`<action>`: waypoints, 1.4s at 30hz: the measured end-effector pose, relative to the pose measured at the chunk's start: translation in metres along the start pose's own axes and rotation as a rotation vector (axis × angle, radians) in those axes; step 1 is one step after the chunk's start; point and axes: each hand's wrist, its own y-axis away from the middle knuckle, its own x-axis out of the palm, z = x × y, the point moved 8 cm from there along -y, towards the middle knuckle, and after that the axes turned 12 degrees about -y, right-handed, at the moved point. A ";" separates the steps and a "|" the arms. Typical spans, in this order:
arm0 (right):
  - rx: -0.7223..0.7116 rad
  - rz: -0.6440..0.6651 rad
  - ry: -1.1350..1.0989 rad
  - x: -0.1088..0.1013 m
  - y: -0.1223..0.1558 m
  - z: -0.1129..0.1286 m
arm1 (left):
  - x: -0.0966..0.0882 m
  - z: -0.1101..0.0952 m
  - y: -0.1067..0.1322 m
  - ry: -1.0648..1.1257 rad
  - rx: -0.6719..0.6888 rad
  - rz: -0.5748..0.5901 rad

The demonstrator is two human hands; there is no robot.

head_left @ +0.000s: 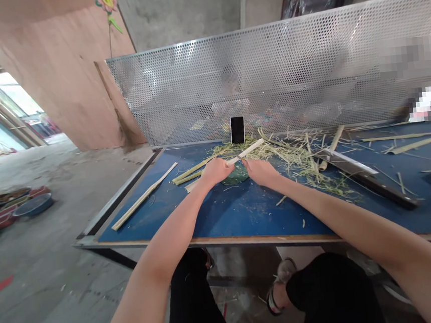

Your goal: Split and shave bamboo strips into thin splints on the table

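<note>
My left hand (218, 170) is closed around a pale stalk strip (252, 148), which slants up to the right over the table. Close beside it, my right hand (261, 171) is also closed, gripping a small knife (239, 157). Only a short dark blade shows at its fingertips, up against the strip; its handle is hidden in the fist. Beneath both hands lies a dark green pad or cloth (235, 178). Several uncut-looking stalks (194, 172) rest just left of the left hand, and green and pale shavings (294, 157) are heaped beyond and to the right.
A blue table (221, 226) spans the front. One strip (143, 198) lies at its left. A large blade with a dark handle (386, 189) lies at right. A phone (237, 130) stands before the perforated metal screen (179, 94). Basins (34, 205) sit on the floor.
</note>
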 end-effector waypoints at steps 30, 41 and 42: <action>0.180 -0.199 -0.121 -0.043 -0.021 -0.079 | 0.008 0.003 0.000 -0.018 -0.014 0.067; 0.062 -0.118 -0.114 -0.019 -0.011 -0.034 | 0.004 0.003 0.000 0.041 -0.039 0.055; 0.040 -0.097 -0.109 -0.016 -0.010 -0.028 | 0.004 0.003 0.000 0.035 -0.040 0.053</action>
